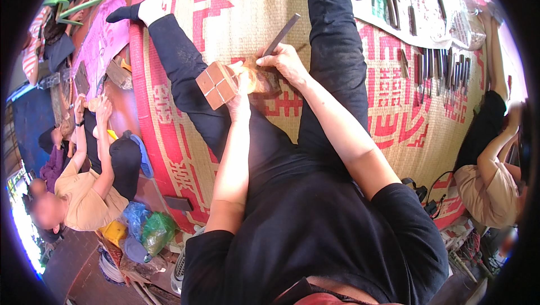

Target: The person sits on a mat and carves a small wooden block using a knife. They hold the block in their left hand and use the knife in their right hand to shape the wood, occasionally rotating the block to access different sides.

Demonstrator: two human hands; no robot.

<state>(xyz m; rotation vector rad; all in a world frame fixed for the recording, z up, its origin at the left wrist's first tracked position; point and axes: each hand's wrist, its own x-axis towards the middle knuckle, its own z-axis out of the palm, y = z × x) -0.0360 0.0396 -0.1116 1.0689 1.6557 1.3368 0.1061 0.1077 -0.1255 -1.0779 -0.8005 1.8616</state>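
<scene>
My left hand [241, 94] is closed at the side of a brown wooden block [216, 85], whose square face carries pale crossing lines. My right hand [285, 64] grips a dark, flat, chisel-like bar [283, 34], its long end slanting up and away to the right. Between the hands a brightly lit, pale wooden surface [253, 77] shows in part; glare and fingers hide its shape. Both hands are over the mat between my outstretched legs.
A red-and-straw woven mat [236, 18] lies under me. Several dark-handled tools [430, 66] lie at right, more on a white sheet [371, 18]. One person [93, 187] works at left, another [489, 175] sits at right. Plastic bags [157, 232] lie at lower left.
</scene>
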